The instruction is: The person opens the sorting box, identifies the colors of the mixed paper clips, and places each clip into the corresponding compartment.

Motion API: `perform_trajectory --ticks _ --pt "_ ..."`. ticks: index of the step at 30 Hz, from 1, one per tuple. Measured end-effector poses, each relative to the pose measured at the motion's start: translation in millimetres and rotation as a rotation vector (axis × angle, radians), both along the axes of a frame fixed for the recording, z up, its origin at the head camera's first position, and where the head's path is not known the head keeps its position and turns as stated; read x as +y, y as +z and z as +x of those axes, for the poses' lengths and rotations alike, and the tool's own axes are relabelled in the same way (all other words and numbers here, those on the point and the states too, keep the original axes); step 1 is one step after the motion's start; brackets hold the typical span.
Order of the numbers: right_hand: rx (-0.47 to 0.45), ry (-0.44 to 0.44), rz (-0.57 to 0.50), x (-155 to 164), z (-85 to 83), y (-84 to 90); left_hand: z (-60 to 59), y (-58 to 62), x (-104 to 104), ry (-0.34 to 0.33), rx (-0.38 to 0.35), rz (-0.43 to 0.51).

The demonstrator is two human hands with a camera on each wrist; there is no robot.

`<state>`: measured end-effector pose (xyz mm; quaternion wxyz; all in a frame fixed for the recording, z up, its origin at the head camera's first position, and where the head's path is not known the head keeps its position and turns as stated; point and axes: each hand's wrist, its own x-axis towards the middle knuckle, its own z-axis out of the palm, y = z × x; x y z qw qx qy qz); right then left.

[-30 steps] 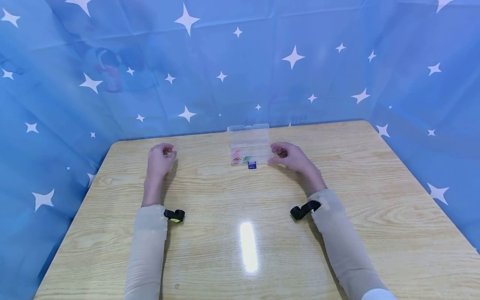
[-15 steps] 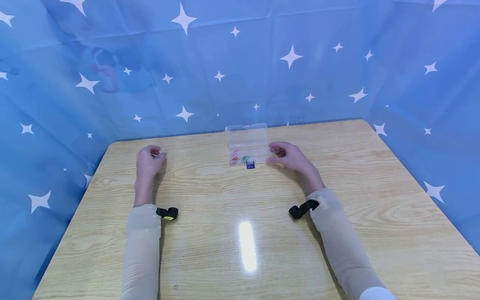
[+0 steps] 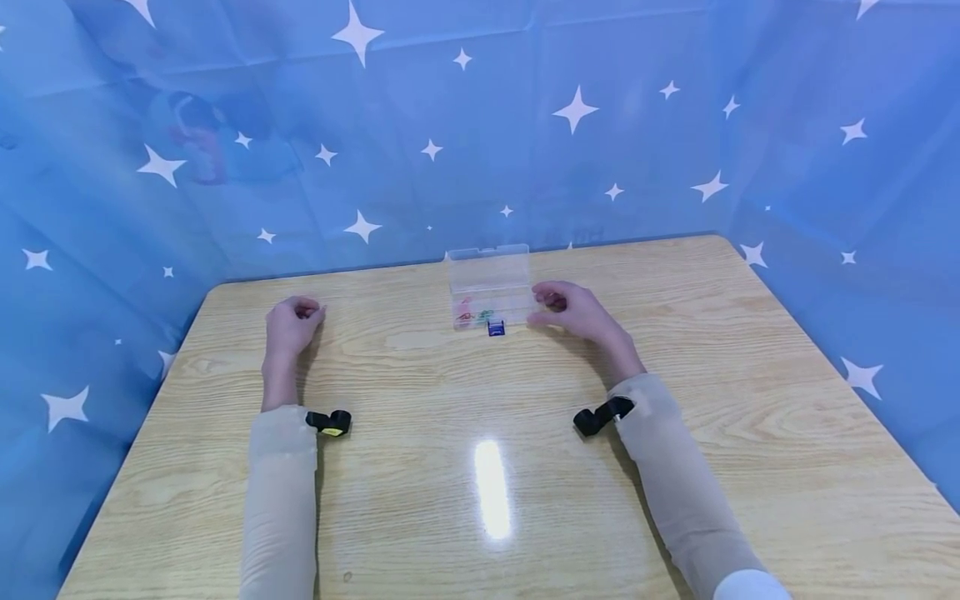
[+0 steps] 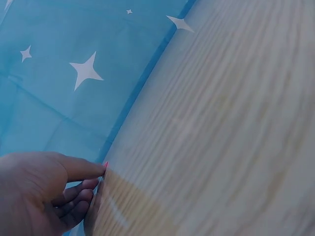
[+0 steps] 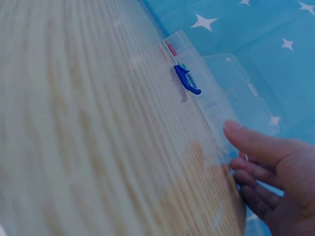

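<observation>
My left hand is far to the left of the clear plastic box, over the back left of the table. In the left wrist view its finger and thumb pinch a small red piece, mostly hidden. My right hand holds the box's right end, thumb at the front corner and bent fingers behind. The box's lid stands up at the back. Red pieces and green pieces lie in its left compartments, too small to identify. A dark blue hooked clip sits at its front edge.
The wooden table carries a bright light reflection near its middle. A blue star-patterned curtain stands close behind the box and along both sides. Each sleeve bears a black wrist camera, the left and the right.
My left hand has moved left, away from the box, and slightly lower in view. The right hand stays at the box's right end. The whole head view has shifted a little.
</observation>
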<state>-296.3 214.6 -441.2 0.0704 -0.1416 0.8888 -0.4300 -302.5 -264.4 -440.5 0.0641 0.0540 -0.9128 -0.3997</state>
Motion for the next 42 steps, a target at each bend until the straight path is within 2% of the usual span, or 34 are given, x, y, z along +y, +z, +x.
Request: perform_trajectory --ticks 5,10,20,31,42 --pt "-0.003 0.0 -0.004 -1.6 0.4 1.9 2.1 2.2 0.5 0.026 -0.033 -0.023" --pt "0.001 -0.006 0.001 -1.8 1.1 2.0 4.1 4.1 0.4 0.025 -0.057 -0.038" --pt "0.016 0.0 0.001 -1.3 -0.2 -0.8 6.5 5.9 -0.5 0.022 -0.029 -0.052" --pt "0.013 0.0 0.005 -1.4 -0.1 -0.5 5.7 5.5 7.0 0.017 -0.013 0.013" --pt "0.013 0.005 0.012 -0.4 0.5 -1.5 10.3 20.1 27.8 -0.005 0.049 0.111"
